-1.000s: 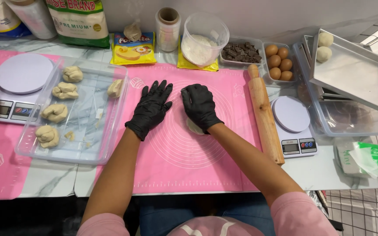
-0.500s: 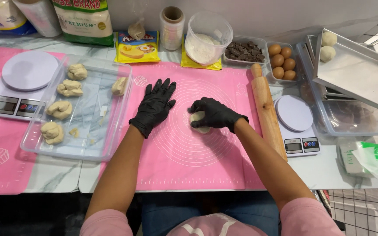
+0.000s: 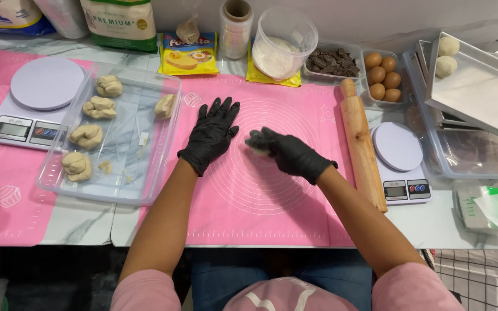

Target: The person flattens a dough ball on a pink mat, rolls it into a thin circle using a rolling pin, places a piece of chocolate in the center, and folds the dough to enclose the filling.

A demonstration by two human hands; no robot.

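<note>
We note both hands in black gloves over the pink silicone mat [image 3: 249,201] on the bench. The left hand [image 3: 211,135] lies flat and open on the mat, fingers spread, holding nothing. The right hand [image 3: 286,152] is cupped and closed around a small piece of pale dough [image 3: 259,151], which shows only as a sliver at the fingertips, near the middle of the mat and just right of the left hand.

To the left sits a clear plastic tray [image 3: 162,167] holding five knotted dough pieces [image 3: 87,135], with a lavender-topped kitchen scale [image 3: 36,103] beside it. To the right of the hands a wooden rolling pin [image 3: 361,144] lies lengthwise on the mat edge, and a second scale [image 3: 400,161] stands just beyond it. Along the back we record a tub of flour [image 3: 280,43], a tray of chocolate pieces [image 3: 332,60] and a tray of brown eggs [image 3: 383,76]. At far right, two dough balls [image 3: 446,56] rest on a metal baking tray [image 3: 479,95].
</note>
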